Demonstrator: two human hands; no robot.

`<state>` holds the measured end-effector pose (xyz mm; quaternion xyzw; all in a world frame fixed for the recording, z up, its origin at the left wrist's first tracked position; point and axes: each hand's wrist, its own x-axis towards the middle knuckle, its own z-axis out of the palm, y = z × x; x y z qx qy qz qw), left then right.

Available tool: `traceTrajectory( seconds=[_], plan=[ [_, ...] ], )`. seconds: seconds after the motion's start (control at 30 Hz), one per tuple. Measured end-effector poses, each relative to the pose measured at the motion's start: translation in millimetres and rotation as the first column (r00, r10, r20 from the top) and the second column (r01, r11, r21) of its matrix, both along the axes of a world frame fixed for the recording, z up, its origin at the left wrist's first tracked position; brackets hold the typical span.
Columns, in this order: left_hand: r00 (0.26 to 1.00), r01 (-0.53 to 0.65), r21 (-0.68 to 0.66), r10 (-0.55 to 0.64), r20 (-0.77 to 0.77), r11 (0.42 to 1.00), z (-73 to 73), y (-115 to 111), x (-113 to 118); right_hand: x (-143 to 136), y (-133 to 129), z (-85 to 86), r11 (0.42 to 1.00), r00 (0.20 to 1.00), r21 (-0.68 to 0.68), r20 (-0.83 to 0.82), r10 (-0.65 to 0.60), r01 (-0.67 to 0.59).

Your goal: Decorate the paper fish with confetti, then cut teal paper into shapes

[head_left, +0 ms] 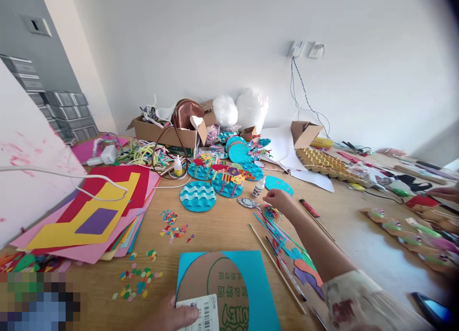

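Observation:
At the near edge, my left hand (170, 316) grips a brown cardboard disc (201, 278) by its labelled side, thumb on top. Under the disc lies a square of blue paper (263, 288). My right hand (279, 201) is stretched forward with its fingers closed; anything inside them is hidden. Just left of it are a small white glue bottle (258, 186) and a grey drawn paper fish (247, 203). A blue disc (279, 184) lies behind that hand, and a small multicoloured bundle (271, 213) below it. Blue discs with wavy paper strips (198, 196) stand further back.
Coloured paper sheets (107, 216) are stacked at left, with paper confetti (139, 278) before them. A stick (278, 269), paper strips (279, 233) and a red cutter (309, 208) lie at right. Another person's hand (444, 193) is at far right. A cardboard box (161, 133) stands behind.

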<state>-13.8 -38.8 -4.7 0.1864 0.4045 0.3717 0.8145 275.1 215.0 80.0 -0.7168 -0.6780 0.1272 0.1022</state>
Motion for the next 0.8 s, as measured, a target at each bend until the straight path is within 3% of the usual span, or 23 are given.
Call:
traceTrajectory(
  seconds=[0.13,0.37,0.5,0.8],
  plan=[
    [1.000,-0.005,0.014,0.004,0.026,1.000,-0.4,-1.0,1.5,-34.5,-22.7,23.2,0.979,0.979,0.017,-0.017,0.205,-0.205],
    [1.000,0.003,0.018,-0.003,0.008,1.000,-2.7,0.4,0.1,-88.4,-67.8,47.0,0.856,0.857,-0.047,-0.027,0.515,-0.516],
    [1.000,0.012,0.013,-0.012,-0.005,1.000,-5.1,1.2,-0.6,-94.9,-86.3,50.1,0.806,0.813,-0.128,-0.013,0.582,-0.578],
    [0.996,0.066,0.090,-0.061,-0.060,0.994,-21.3,3.4,-4.8,-103.1,-99.3,60.6,0.768,0.786,-0.217,0.003,0.618,-0.603]
  ],
)
